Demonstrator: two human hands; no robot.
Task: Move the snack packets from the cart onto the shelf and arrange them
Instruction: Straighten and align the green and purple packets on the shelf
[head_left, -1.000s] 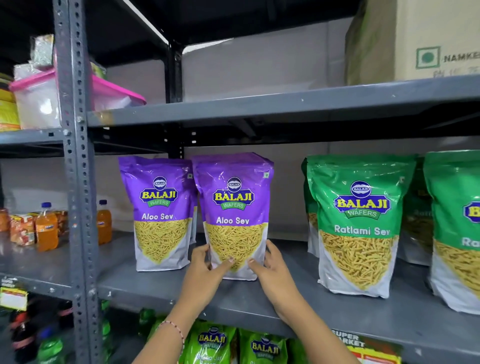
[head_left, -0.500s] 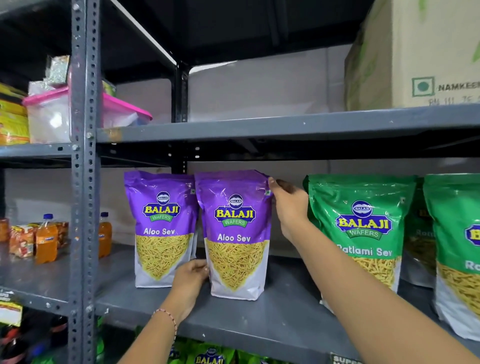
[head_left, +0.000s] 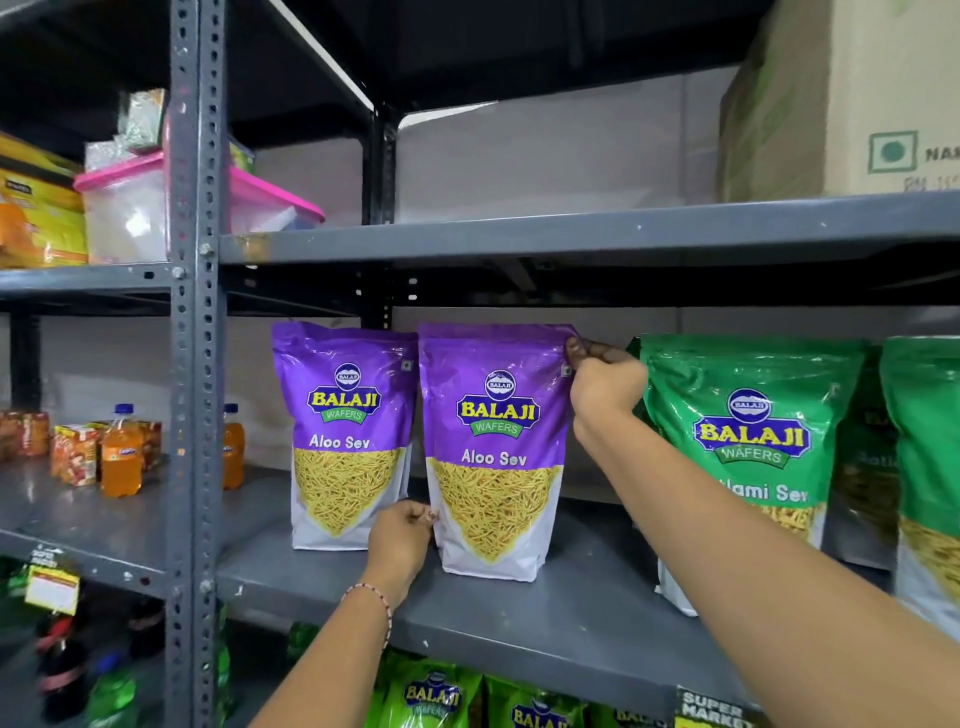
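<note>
Two purple Aloo Sev packets stand upright side by side on the grey shelf (head_left: 545, 618). My right hand (head_left: 605, 387) pinches the top right corner of the right purple packet (head_left: 496, 447). My left hand (head_left: 402, 540) grips that same packet's lower left edge, between it and the left purple packet (head_left: 345, 431). A green Ratlami Sev packet (head_left: 748, 441) stands to the right, partly hidden by my right forearm. The cart is out of view.
More green packets (head_left: 924, 467) stand at the far right and others (head_left: 436, 696) fill the shelf below. A grey upright post (head_left: 195, 364) divides the bays. Orange drink bottles (head_left: 120, 452) stand in the left bay. A cardboard box (head_left: 841, 98) sits overhead.
My right hand rose from the right purple packet's base to its top right corner. My left hand slid to its lower left edge. The view tilted upward.
</note>
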